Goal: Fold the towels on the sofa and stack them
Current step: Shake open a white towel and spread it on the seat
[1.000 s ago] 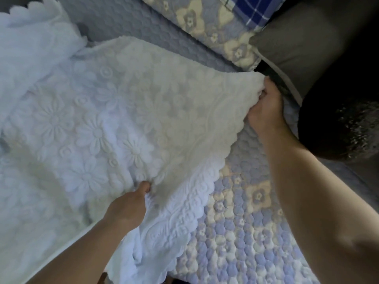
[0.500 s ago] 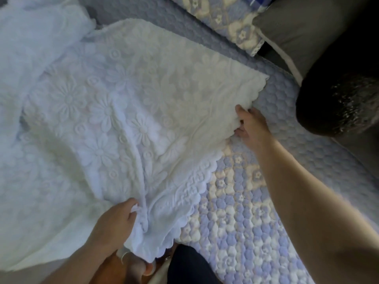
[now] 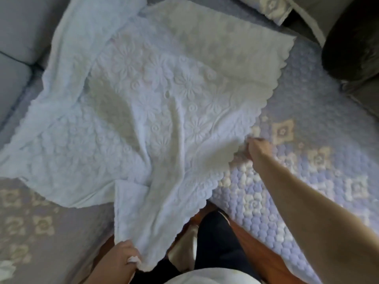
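A large white towel [image 3: 164, 95] with raised flowers and a scalloped border lies spread and rumpled over the sofa seat [image 3: 297, 181]. Its near corner hangs over the front edge of the seat. My left hand [image 3: 123, 257] grips that hanging corner at the bottom of the view. My right hand [image 3: 257, 149] pinches the scalloped right edge of the towel, halfway along it. A second pale towel [image 3: 86, 37] lies partly under the first one at the back left.
The seat wears a quilted lilac cover with cream flower squares. A dark grey cushion [image 3: 352, 44] and a patterned pillow [image 3: 274, 9] sit at the back right. The sofa's grey backrest [image 3: 16, 37] is at the left. My legs and the wooden floor [image 3: 254, 249] show below.
My right hand let go of the far right corner and came down the edge towards me. My left hand drew the near corner back over the seat's front edge.
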The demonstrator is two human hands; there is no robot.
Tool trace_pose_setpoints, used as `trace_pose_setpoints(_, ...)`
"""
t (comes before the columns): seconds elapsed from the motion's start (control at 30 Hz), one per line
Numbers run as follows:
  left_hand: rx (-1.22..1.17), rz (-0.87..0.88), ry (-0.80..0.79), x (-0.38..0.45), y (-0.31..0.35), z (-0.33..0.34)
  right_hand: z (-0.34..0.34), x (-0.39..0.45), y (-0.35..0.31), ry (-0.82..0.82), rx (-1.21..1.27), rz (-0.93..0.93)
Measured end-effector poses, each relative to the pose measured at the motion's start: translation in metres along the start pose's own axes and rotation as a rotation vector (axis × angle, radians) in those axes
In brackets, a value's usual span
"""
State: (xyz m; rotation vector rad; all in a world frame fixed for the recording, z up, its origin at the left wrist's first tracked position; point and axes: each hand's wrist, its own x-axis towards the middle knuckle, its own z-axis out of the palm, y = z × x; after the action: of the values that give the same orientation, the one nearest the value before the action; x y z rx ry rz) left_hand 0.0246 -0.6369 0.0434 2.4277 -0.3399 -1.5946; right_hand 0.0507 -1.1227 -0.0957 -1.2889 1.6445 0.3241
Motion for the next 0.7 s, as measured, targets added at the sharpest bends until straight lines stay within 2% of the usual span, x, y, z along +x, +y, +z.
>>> trace_pose_setpoints(0.1,0.026,0.096,-0.053,-0.021,-0.008,0.002,0.018,-0.077,0.087,-0.138,0.061,0.186)
trace_pose_setpoints(0.2,0.004,0.217,0.030,-0.038,-0.017,0.004,0.036,-0.154,0.148,-0.338,0.257,0.339)
trace_pose_setpoints(0.37,0.030,0.526,0.079,-0.079,0.010,0.012,0.052,-0.289,0.211,-0.678,0.391,0.385)
trace_pose_setpoints(0.43,0.048,0.577,0.077,-0.095,0.017,0.017,0.056,-0.334,0.225,-0.691,0.426,0.369)
trace_pose_setpoints(0.63,0.214,0.663,0.007,-0.136,0.050,0.039,0.036,-0.397,0.236,-0.466,0.528,0.399)
trace_pose_setpoints(0.7,0.197,0.662,-0.040,-0.139,0.057,0.043,0.023,-0.412,0.238,-0.513,0.601,0.433)
